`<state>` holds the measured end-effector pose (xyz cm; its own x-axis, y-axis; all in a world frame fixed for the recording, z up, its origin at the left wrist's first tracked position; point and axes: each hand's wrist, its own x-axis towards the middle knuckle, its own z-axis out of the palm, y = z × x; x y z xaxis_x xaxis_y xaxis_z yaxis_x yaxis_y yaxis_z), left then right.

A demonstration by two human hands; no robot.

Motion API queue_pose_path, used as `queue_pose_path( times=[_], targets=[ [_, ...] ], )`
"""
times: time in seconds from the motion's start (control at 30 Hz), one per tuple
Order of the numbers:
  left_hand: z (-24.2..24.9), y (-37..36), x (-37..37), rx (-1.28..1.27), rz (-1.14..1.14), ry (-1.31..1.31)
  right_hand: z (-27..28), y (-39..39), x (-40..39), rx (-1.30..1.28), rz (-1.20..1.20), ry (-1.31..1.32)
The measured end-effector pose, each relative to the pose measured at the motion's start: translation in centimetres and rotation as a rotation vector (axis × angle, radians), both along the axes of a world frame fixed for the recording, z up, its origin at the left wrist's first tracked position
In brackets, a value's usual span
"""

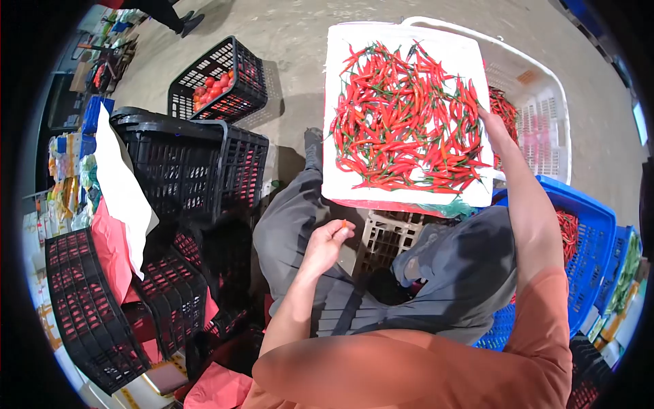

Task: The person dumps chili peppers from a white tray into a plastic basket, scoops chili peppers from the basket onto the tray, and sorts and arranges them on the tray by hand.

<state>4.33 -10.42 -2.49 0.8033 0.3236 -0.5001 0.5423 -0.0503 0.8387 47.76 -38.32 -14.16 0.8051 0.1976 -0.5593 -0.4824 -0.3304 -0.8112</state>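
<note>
A white foam tray [340, 178] stands in front of me above my knees, with many red chili peppers [409, 123] with green stems spread over it. My left hand [325, 247] is closed in a pinch below the tray's near edge, and a small orange-red tip of a chili pepper [346, 223] shows between thumb and fingers. At the tray's right edge, my right hand [497, 131] grips the rim beside the outermost chilies; part of its fingers is hidden. A pale plastic crate [387, 238] is partly visible beneath the tray.
Behind the tray on the right, a white basket [548, 95] contains more red chilies. A blue basket [599, 266] stands by my right arm. Black crates [174, 163] crowd my left side; a farther black crate [248, 75] holds tomatoes [212, 88]. A person's shoes [191, 24] show at top left.
</note>
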Motion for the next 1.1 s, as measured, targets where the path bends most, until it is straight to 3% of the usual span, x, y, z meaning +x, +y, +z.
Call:
queue_pose_path(
  times=[0.17,0.23,0.27,0.3,0.33,0.4,0.47,0.5,0.53,0.57,0.6,0.63,0.7,0.8,0.9,1.1],
  targets=[
    [1.9,1.0,-1.1,-0.068,0.125,-0.004,0.4,0.7,-0.5,0.050,-0.074,0.016],
    [5.4,1.7,-2.4,-0.017,0.219,-0.069,-1.3,0.1,-0.1,0.110,-0.069,-0.042],
    [6.8,2.4,-3.8,0.012,0.273,-0.104,-2.1,-0.2,0.4,0.014,-0.046,-0.060],
    [9.3,3.0,-5.2,0.181,0.266,-0.081,-1.2,0.0,0.1,0.033,-0.047,-0.038],
    [10.0,3.4,-7.5,0.078,0.484,-0.141,-0.3,0.2,-0.4,0.053,-0.050,-0.012],
    [12.2,4.7,-11.8,0.142,0.598,-0.134,-0.6,0.2,-0.2,0.054,-0.064,-0.014],
    [11.9,5.3,-18.1,0.199,0.615,-0.077,-0.3,0.4,-0.3,0.011,-0.075,-0.016],
    [11.9,4.6,-21.2,0.203,0.585,0.082,-0.2,0.5,-0.5,0.046,-0.071,-0.023],
    [8.6,4.5,-27.6,0.350,0.359,0.234,-0.4,0.4,-0.5,0.081,-0.066,-0.029],
    [8.8,2.3,-30.7,0.143,0.223,0.374,-1.8,0.2,0.4,0.058,-0.076,-0.013],
    [7.0,0.6,-35.6,0.382,-0.612,0.346,-1.7,0.4,0.4,0.063,-0.077,-0.009],
    [8.4,-3.0,-34.7,0.360,-1.121,0.538,-1.1,0.5,0.4,0.033,-0.070,0.007],
    [16.3,-9.5,-30.2,-0.432,0.038,-0.159,-0.7,0.5,-0.1,0.054,-0.084,0.019],
    [14.9,-9.8,-31.0,-0.450,0.040,-0.090,-1.5,0.2,0.5,-0.068,-0.062,-0.024],
    [13.5,-11.0,-32.1,-0.443,0.075,0.006,-0.7,0.4,-0.3,0.094,-0.078,-0.034],
    [10.6,-10.7,-34.2,-0.402,0.104,0.233,-1.0,0.2,-0.1,0.107,-0.104,-0.006]
  ],
)
